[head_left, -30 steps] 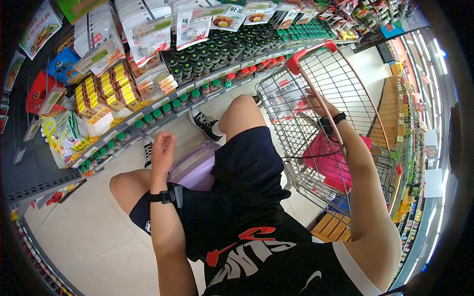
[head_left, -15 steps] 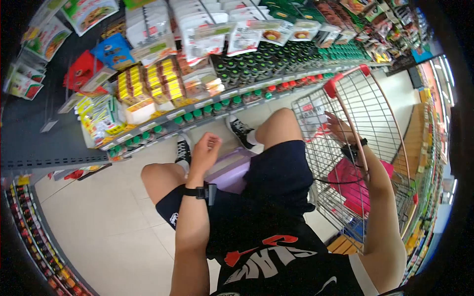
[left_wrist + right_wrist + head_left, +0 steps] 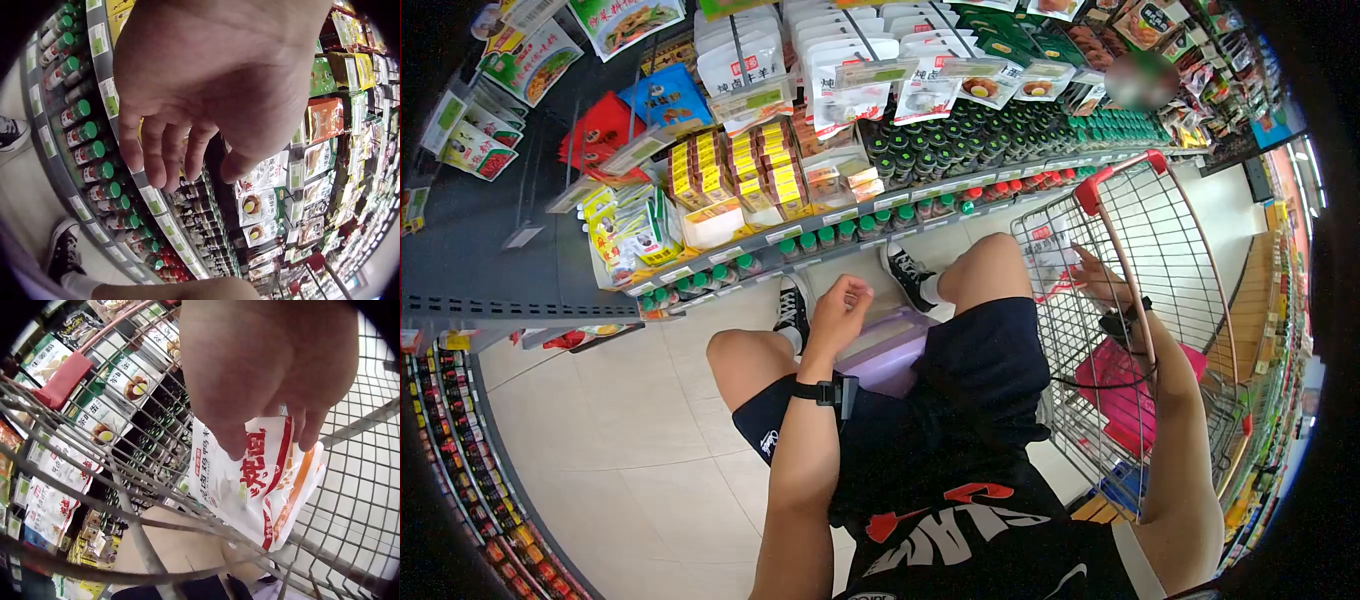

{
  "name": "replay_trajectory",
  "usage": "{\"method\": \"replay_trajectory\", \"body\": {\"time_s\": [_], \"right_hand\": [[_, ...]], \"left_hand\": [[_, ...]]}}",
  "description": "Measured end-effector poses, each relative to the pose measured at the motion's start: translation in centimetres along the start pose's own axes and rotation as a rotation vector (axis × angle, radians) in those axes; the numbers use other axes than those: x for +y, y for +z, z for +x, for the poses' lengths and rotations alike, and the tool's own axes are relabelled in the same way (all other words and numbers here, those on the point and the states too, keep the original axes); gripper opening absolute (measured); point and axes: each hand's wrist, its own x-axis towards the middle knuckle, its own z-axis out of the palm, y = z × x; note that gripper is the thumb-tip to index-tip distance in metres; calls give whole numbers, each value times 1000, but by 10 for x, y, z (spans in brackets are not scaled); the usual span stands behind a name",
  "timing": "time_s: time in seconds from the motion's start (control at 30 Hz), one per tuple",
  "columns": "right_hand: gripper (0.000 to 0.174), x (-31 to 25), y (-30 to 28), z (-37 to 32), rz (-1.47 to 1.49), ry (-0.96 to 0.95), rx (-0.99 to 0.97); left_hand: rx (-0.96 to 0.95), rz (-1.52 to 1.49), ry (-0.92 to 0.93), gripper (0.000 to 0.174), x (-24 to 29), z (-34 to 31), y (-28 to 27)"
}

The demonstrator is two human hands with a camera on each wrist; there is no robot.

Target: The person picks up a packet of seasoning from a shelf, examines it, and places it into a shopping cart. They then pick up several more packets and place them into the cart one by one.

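1. Right hand [image 3: 269,369] is hanging over a white pouch with red Chinese print [image 3: 240,481] inside the shopping cart of grey wire with red plastic corners [image 3: 1090,195]. Thumb and fingers are standing apart, fingertips over the pouch front; not clamping. Actual contact is hard to make out.
2. Pouch is leaning at the cart's end. Small print is reading 炖卤鸡鸭料, big red characters 炖卤. Another edge with an orange stripe is showing behind it.
3. Right arm is reaching over the cart's rim, palm down, black strapped wrist unit [image 3: 1128,318] sitting at the wrist. A bright pink bag [image 3: 1115,400] is lying lower in the cart, partly hidden by arm and wires.
4. Left hand [image 3: 840,312] is hovering above the lap, holding nothing, fingers loosely bent. Forearm is pointing toward the shelf; left wrist view is showing palm and slack fingers.
5. Shelf [image 3: 840,215]: white hanging pouches [image 3: 850,85] are showing red-and-black print, one reading 炖卤牛羊 before it's cut off. Egg-picture pouches [image 3: 128,384] are reading 茶叶蛋. Yellow-and-brown boxes [image 3: 700,170], dark jars [image 3: 920,150] and green-capped bottles [image 3: 87,132] are sitting there too; their labels are too small to read.
6. Black shirt [image 3: 1000,480] is carrying a white Nike swoosh; its big white letters are folding out of legibility.
7. Light-purple plastic object [image 3: 885,358] is sitting between the legs, mostly hidden by dark shorts.
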Motion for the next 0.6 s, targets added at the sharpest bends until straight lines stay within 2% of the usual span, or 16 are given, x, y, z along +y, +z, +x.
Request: {"method": "replay_trajectory", "body": {"time_s": [0.07, 0.1, 0.2, 0.27, 0.3, 0.33, 0.4, 0.43, 0.5, 0.57, 0.6], "right_hand": [[77, -11, 1, -8, 51, 20, -24], [72, 14, -25, -2, -102, -137, -14], [45, 30, -83, 18, -38, -169, 384], [25, -2, -89, -4, -603, -570, 731], [19, -32, -105, -10, 220, -674, 438], [15, -63, -117, -22, 1035, -669, 93], [19, -177, -38, -71, 914, -876, -126], [22, -205, -4, -83, 816, -854, -160], [28, -239, 57, -98, 621, -814, -211], [36, -263, 113, -84, -16, -759, -339], [32, -271, 147, -78, -108, -709, -379]], "left_hand": [[-1, 7, 8, 25, 2, 1, 0], [-5, 8, 9, 25, 2, -1, 1], [-5, 6, 35, 24, 4, 0, 3], [-47, 5, 26, 24, 5, 3, 3], [-62, 1, 14, 23, 4, 2, 3], [-48, -7, 29, 23, 1, 0, 4], [-25, -17, 74, 22, -1, 3, 10], [-31, -16, 76, 22, 1, 4, 11], [-55, -11, 87, 22, 6, 5, 13], [-59, 2, 116, 22, 7, 7, 16], [-53, 9, 131, 22, 7, 10, 16]]}}
